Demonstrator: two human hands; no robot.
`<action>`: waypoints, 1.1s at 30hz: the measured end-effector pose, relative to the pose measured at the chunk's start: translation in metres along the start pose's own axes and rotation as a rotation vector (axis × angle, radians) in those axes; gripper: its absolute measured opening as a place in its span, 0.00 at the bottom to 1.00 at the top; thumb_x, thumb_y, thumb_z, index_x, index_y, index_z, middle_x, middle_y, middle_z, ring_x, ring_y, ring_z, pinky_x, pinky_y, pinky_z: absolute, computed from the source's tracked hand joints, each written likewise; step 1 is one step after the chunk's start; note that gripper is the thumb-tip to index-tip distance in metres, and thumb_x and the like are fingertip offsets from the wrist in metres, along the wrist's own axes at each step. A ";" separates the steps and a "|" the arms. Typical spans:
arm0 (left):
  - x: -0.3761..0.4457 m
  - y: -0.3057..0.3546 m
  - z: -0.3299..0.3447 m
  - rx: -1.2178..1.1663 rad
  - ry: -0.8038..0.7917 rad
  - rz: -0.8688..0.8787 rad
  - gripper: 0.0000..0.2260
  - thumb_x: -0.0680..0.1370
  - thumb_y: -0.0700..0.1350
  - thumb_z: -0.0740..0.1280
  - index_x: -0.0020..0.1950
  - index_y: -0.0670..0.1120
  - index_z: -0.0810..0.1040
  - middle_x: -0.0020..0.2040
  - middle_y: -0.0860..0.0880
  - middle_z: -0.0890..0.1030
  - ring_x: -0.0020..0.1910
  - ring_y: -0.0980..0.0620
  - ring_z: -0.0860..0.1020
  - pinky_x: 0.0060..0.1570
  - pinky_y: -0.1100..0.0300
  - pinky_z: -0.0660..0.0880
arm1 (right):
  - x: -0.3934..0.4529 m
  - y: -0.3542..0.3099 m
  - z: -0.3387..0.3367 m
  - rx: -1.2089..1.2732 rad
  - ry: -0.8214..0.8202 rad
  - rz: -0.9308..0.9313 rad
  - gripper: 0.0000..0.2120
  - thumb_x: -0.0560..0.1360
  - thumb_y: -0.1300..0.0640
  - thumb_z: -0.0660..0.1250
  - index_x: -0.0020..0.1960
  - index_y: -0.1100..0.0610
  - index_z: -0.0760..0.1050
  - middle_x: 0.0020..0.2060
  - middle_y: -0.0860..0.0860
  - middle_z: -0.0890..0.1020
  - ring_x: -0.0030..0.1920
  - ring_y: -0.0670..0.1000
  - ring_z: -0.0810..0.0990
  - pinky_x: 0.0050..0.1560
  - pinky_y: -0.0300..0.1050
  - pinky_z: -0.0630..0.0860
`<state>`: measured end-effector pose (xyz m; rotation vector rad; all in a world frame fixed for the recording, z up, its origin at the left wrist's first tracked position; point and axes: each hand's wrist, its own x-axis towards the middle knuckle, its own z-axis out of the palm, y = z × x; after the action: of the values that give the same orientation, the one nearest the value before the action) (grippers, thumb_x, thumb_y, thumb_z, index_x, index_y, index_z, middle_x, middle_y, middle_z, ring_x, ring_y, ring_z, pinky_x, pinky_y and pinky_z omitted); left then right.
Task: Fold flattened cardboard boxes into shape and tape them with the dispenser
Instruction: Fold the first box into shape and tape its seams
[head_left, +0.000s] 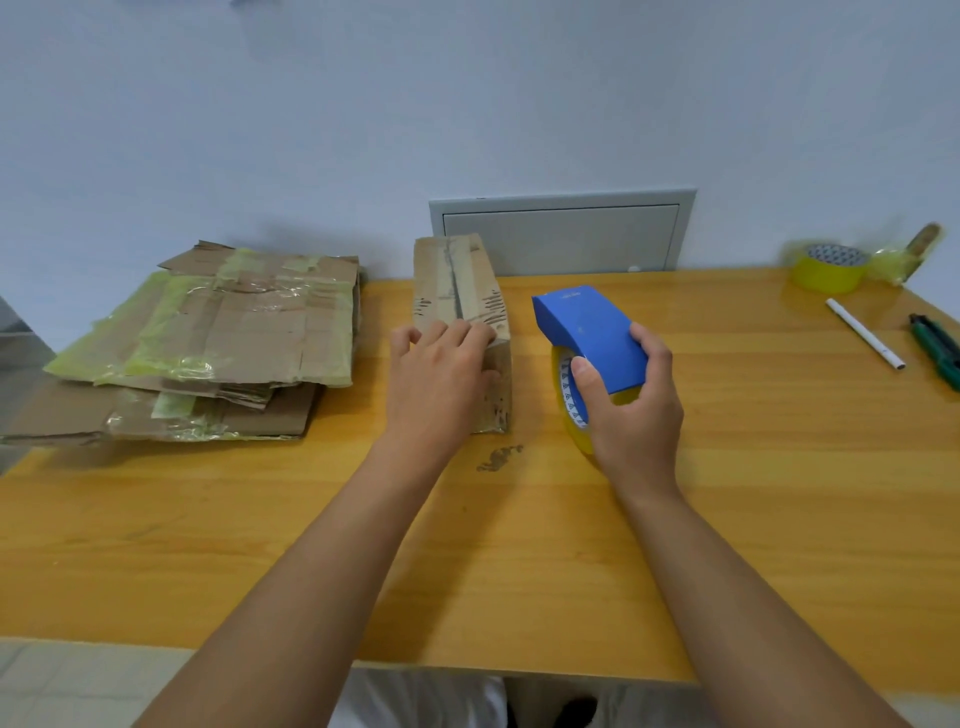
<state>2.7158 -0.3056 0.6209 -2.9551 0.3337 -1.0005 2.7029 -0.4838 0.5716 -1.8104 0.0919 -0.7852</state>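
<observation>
From the head camera I see the folded cardboard box (462, 306) standing on the wooden worktop (260, 519), near the back edge by the wall. My left hand (441, 374) lies over its near top corner, fingers straight and pressing, grip open. My right hand (631, 400), just right of the box, has its grip closed around the blue tape dispenser (587, 332), thumb on the yellow roll. A stack of flattened boxes (218, 332) lies at left. A spare tape roll (831, 267) and a white pen (865, 332) sit far right.
</observation>
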 end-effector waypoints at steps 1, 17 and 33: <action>0.001 0.001 -0.002 -0.010 -0.011 -0.003 0.16 0.71 0.53 0.76 0.56 0.52 0.80 0.52 0.53 0.83 0.51 0.49 0.79 0.51 0.54 0.58 | 0.000 0.001 0.000 0.000 -0.003 0.001 0.30 0.74 0.43 0.71 0.72 0.49 0.67 0.62 0.43 0.73 0.61 0.47 0.74 0.59 0.55 0.77; 0.027 -0.019 -0.009 -0.435 -0.201 -0.170 0.10 0.78 0.61 0.65 0.48 0.58 0.81 0.47 0.59 0.78 0.50 0.56 0.72 0.51 0.53 0.58 | 0.002 0.005 0.000 0.018 -0.007 0.002 0.31 0.72 0.38 0.69 0.71 0.46 0.67 0.61 0.41 0.73 0.61 0.46 0.74 0.59 0.56 0.77; 0.006 -0.008 0.018 -0.321 0.136 -0.006 0.09 0.76 0.50 0.72 0.53 0.47 0.83 0.46 0.50 0.83 0.47 0.46 0.77 0.47 0.59 0.59 | 0.003 0.005 0.001 0.016 -0.011 -0.002 0.30 0.72 0.37 0.69 0.70 0.44 0.66 0.60 0.40 0.73 0.60 0.46 0.75 0.57 0.55 0.78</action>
<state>2.7327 -0.3003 0.6103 -3.1726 0.5353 -1.2620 2.7067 -0.4862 0.5685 -1.7997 0.0762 -0.7746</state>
